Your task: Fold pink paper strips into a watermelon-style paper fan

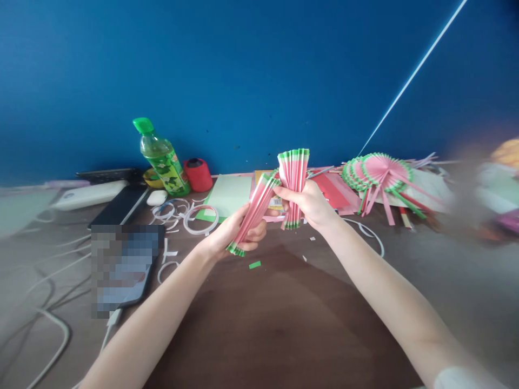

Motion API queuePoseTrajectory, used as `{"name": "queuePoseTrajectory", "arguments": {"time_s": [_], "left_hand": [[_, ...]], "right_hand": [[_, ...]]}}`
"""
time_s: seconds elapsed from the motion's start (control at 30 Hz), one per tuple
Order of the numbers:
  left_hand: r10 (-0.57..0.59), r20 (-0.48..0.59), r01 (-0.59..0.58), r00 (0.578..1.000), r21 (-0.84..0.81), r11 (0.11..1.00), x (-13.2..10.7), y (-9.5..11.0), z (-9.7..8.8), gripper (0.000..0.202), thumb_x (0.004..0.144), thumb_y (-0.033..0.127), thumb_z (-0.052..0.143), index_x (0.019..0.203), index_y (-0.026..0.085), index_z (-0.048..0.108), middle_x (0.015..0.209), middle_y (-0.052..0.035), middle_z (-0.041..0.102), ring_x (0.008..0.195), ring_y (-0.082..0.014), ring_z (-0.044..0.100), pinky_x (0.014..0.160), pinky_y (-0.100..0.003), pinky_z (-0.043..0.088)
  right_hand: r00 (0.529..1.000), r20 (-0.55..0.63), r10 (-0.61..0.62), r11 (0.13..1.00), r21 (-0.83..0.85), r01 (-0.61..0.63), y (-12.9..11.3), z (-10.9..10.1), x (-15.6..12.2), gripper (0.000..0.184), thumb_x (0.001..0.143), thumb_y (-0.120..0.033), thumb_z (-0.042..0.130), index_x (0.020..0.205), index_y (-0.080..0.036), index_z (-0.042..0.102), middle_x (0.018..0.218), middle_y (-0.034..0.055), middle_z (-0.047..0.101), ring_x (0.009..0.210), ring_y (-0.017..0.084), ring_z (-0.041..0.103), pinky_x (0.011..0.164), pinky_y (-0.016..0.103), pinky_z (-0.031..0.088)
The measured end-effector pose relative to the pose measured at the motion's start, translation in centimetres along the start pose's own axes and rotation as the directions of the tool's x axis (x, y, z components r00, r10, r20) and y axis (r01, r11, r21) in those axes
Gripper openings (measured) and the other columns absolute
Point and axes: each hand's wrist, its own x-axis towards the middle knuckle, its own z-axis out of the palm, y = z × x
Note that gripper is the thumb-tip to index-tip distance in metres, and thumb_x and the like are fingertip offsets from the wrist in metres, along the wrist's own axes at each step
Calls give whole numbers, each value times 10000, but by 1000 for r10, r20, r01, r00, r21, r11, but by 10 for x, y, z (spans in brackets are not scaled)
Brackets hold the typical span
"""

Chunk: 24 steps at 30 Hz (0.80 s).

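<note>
My left hand [239, 232] is wrapped round a pink pleated paper strip [258, 208] with green and white ends, which leans to the right. Beside it, my right hand [306, 202] pinches a second pleated paper strip [294, 173] of the same colours, held nearly upright. Both folded papers are in the air over the brown table [263, 324], close together at their upper parts. Whether they are joined there I cannot tell. Finished-looking pink and green paper rosettes [385, 170] with hanging paper strips lie at the right by the wall.
A green-capped bottle [164, 162] stands at the back left next to a red roll [198, 175]. Tape rings [200, 219], a phone [130, 270] with a white cable [60, 324], and coloured paper sheets [231, 192] lie around. Small scraps [254, 265] dot the table.
</note>
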Motion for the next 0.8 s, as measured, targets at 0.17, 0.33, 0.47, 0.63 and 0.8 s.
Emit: {"name": "queuePoseTrajectory", "arguments": {"time_s": [0.17,0.33,0.47,0.63,0.8], "left_hand": [[3,23,-3,1000,-2,1000,-1,-1,-3,514,853,558,369,1034,125,578,510,55,263,442,-62,195,296,-99,159],[8,9,-8,1000,47,999,1,-4,-8,556,820,621,372,973,125,569,502,66,286,396,-43,199,286,-109,166],[128,-146,-127,981,20,992,6,-4,-19,371,804,528,508,853,161,524,510,67,367,382,-46,348,327,-130,288],[366,-483,-382,796,68,922,9,2,-28,305,768,439,610,779,172,463,607,40,513,495,-60,513,465,-160,410],[405,-540,-366,738,184,912,9,3,-19,326,748,451,626,768,174,455,560,59,484,460,-58,496,443,-162,391]], "right_hand": [[1000,-13,13,1000,-24,-14,0,0,0,209,671,-318,707,687,-173,556,511,-50,504,453,92,487,481,260,387],[1000,10,18,996,-88,-17,-1,0,-1,204,710,-338,669,718,-176,546,511,-43,505,464,103,493,486,268,384],[997,65,45,999,-7,-44,-3,2,-3,226,722,-319,659,810,-199,489,579,-67,464,412,68,445,431,249,360],[990,136,48,991,120,-65,-1,2,-2,257,743,-297,623,884,-226,420,690,-56,468,401,50,443,387,240,327],[967,248,53,976,192,-103,-3,3,-3,167,775,-269,535,870,-217,408,699,-46,501,398,52,444,395,243,325]]}}
